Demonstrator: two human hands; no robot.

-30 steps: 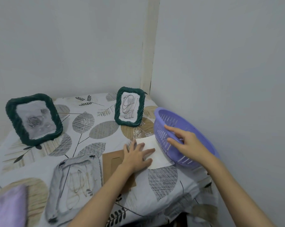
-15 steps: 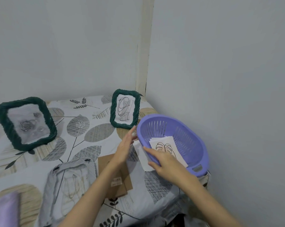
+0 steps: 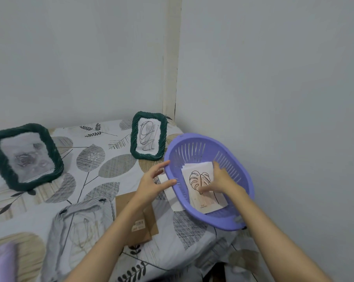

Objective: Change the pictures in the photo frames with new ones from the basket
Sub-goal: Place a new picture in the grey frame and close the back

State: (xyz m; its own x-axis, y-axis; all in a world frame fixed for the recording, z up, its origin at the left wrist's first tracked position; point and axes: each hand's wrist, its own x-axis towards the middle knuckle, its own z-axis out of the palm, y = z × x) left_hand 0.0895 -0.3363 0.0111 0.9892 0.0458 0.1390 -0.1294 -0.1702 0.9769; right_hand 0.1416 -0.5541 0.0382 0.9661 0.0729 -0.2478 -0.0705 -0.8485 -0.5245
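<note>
Reaching into the lilac slotted plastic basket [image 3: 229, 159] with the right hand [image 3: 220, 180], fingers laid fairly flat on the top white card printed with a line-drawn leaf [image 3: 202, 186], thumb hidden, so cannot tell whether pinching yet. Steadying the basket's near rim with the left hand [image 3: 153, 184], fingers spread and loosely bent against the outside wall, not closed round it.

Judging the task roughly mid-way on one frame. Lying face-down on the leaf-patterned tablecloth [image 3: 103, 159]: a dismantled grey woven frame [image 3: 80, 226], back removed, with a brown cardboard backing panel [image 3: 143, 216] just beside it and a loose white sheet [image 3: 168, 192], probably the old picture, partly tucked under the basket. Standing upright and apparently untouched: a dark green woven frame with a grey rose photo [image 3: 25, 157] at the far left, and a smaller dark green woven frame with a scribble drawing [image 3: 148, 136] near the wall corner. Left to do: lifting the leaf card out, fitting it, closing the back, then repeating for the others.

Compared with half a second ago: right hand now further inside, over the card rather than at the rim; left hand moved onto the basket wall; basket drawn slightly nearer.
</note>
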